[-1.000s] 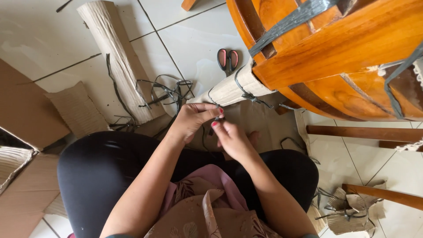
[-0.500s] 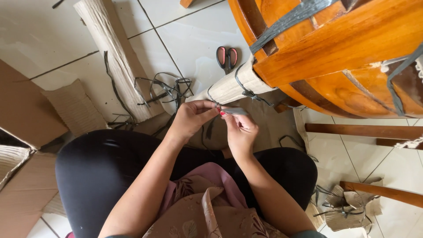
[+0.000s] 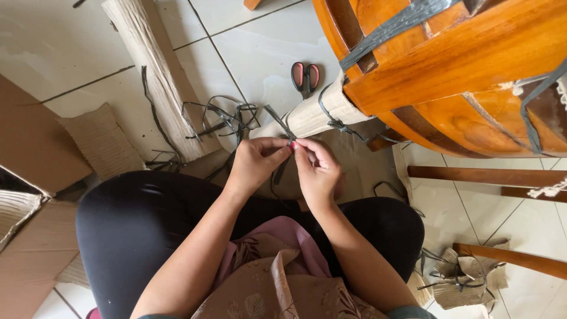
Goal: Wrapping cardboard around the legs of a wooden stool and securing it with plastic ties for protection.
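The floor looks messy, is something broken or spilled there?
Nothing spilled. Cut black straps lie tangled on the tiles beside torn cardboard wrapping, with scissors nearby. Both hands, left hand and right hand, pinch a strap by the wrapped furniture leg.

Bare tile floor far left; wrapped chair leg, scissors, loose straps crowding ahead.

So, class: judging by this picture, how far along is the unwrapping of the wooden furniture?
Done: a loose cardboard wrap and cut straps lie on the tiles. In hand: the left hand and right hand pinch a dark strap on the wrapped leg. Left: straps still cross the wooden frame.
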